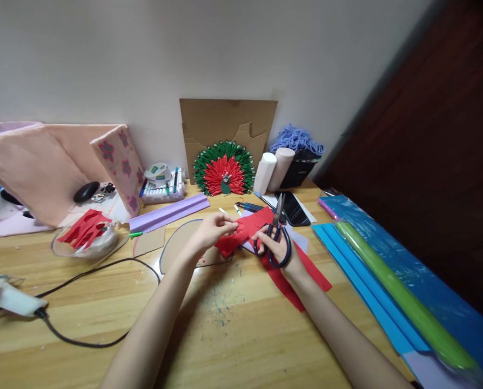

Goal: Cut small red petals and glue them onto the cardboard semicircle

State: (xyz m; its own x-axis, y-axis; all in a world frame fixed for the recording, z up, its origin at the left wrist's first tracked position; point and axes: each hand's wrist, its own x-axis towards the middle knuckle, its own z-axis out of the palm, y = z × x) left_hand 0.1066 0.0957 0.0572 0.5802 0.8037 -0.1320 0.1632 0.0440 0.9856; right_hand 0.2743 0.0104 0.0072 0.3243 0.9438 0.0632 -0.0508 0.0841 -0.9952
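My left hand (217, 229) pinches the left end of a strip of red crepe paper (260, 219). The strip's other part slants down to the right beneath my right wrist. In my right hand (280, 248) is a pair of scissors (277, 216) with dark blue handles, its blades pointing up and away. The fingertips of that hand also lie against the red paper. Under and beside my left hand is a rounded cardboard piece (179, 246) with a blue outlined edge. A red and green fan-shaped peacock (225, 167) stands behind, against a cardboard sheet (229, 116).
A bowl (57, 246) of red paper pieces stands left, near a white glue gun (10, 294) and its black cord. Markers (164, 189), a folded purple strip (170, 212) and a phone (294, 209) lie further back. Blue sheets and a green roll (403, 297) line the right.
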